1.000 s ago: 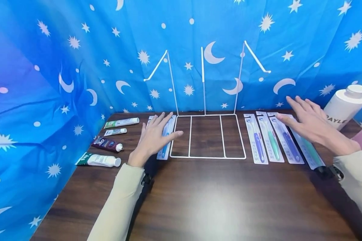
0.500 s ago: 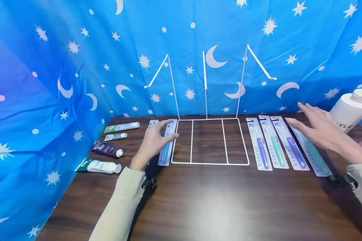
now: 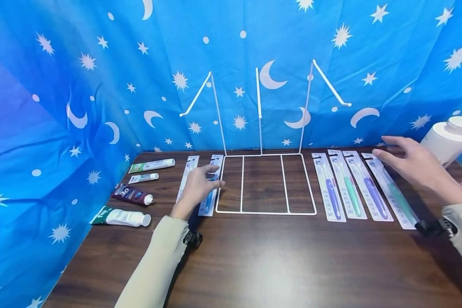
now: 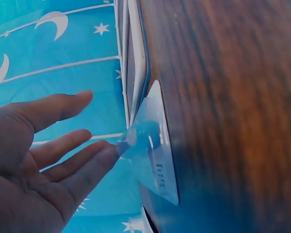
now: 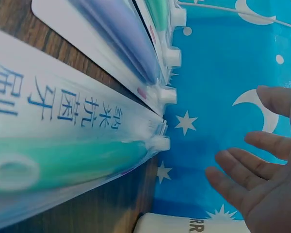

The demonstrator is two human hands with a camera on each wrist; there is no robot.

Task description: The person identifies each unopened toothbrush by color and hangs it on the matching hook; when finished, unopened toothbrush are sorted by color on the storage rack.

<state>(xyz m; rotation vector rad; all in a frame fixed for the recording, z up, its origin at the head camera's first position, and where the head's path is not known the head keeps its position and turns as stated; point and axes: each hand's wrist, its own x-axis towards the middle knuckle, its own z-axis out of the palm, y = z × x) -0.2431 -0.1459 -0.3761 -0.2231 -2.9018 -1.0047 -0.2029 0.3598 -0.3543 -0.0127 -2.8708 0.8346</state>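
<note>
My left hand [image 3: 198, 185] is over a carded blue toothbrush [image 3: 206, 204] beside the white wire rack [image 3: 267, 213]. In the left wrist view its thumb and fingers stand apart, with the fingertips close to that toothbrush pack [image 4: 157, 170]; whether they touch is unclear. Another toothbrush pack [image 3: 188, 167] lies to its left, partly covered by the hand. At the right, my right hand [image 3: 416, 167] hovers by the upper end of a carded green toothbrush [image 3: 400, 199], holding nothing. Its fingers are loosely spread in the right wrist view, apart from the green toothbrush [image 5: 63, 162].
Several toothpaste tubes, one a dark tube [image 3: 131, 194], lie at the left. Purple [image 3: 333, 196] and green [image 3: 352, 194] toothbrush packs lie right of the rack. Rack prongs [image 3: 331, 85] jut upward and forward. A white bottle [image 3: 448, 139] stands back right, before a blue curtain [image 3: 146, 64].
My left hand's fingers have drawn in from spread and lowered towards the blue toothbrush. The right hand has shifted right and its fingers have bent. The camera view has tilted slightly.
</note>
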